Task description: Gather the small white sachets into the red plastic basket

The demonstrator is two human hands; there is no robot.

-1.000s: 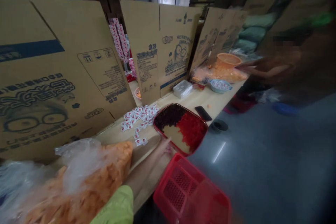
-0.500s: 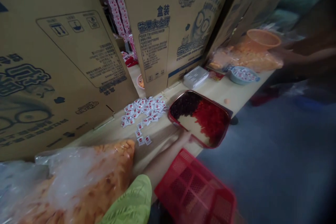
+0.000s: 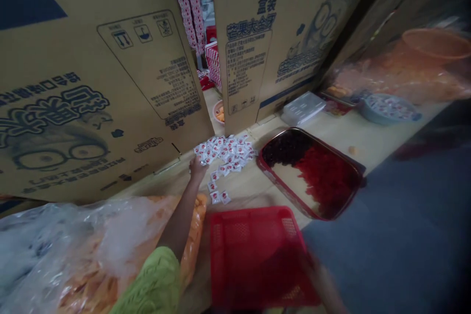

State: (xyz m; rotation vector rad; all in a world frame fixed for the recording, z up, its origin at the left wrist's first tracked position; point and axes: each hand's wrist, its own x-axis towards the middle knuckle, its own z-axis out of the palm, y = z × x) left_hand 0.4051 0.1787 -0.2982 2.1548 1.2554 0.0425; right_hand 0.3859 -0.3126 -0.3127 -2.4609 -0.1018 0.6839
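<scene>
Left hand (image 3: 198, 168), sachets (image 3: 228, 148) — just beside it

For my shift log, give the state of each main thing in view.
Sachets, loose, mostly heaped
Red basket, open-topped
Left hand, at the sachets' edge
Right hand, blurred, beside the basket
Tray, partly filled
Clear bag, bulging
Blue bowl, holding sachets
Cartons, standing

Pale table (image 3: 245, 190) bears white sachets (image 3: 230, 149), red-rimmed tray (image 3: 290, 179), blue bowl (image 3: 382, 117).
</scene>
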